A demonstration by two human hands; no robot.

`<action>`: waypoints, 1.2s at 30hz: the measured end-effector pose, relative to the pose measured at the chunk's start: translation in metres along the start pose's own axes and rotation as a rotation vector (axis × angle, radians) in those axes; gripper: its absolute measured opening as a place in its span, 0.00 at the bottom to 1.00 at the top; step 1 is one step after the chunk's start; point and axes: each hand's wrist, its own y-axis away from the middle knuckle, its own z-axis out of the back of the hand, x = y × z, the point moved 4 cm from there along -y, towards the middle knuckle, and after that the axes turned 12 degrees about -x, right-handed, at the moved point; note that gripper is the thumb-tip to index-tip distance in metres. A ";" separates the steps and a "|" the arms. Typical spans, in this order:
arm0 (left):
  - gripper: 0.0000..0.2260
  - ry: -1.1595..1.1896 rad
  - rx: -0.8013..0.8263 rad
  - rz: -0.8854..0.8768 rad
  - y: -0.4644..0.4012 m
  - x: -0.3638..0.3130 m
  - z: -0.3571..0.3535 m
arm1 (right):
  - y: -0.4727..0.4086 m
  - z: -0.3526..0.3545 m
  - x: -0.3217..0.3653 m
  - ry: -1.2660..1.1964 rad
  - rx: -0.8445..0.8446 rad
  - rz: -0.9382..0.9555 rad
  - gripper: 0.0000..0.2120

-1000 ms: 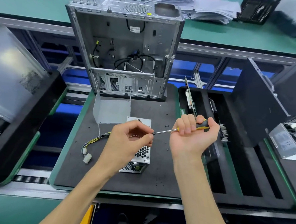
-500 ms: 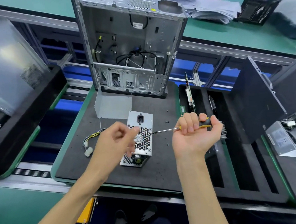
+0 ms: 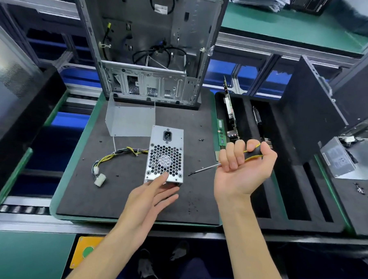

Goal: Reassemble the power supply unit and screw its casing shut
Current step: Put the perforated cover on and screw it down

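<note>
PSU (image 3: 165, 154) on the black mat (image 3: 86, 189), fan grille up, long axis running away from the body, socket end far. Left hand (image 3: 152, 198) with fingers straight, reaching its near end. Right hand (image 3: 244, 166) palm up, curled round a screwdriver (image 3: 253, 152), tip pointing left toward the PSU

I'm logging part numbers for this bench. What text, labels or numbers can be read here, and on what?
No text reads clearly.
White label inside the computer case: print too blurred.
Sticker on the grey unit at right: lines of print, too small.
Green circuit board beside the tray: markings illegible.
Power supply unit: no visible label.
</note>
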 end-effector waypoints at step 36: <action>0.19 -0.057 0.042 0.041 -0.009 -0.002 0.004 | 0.012 -0.016 -0.032 0.216 0.290 0.176 0.12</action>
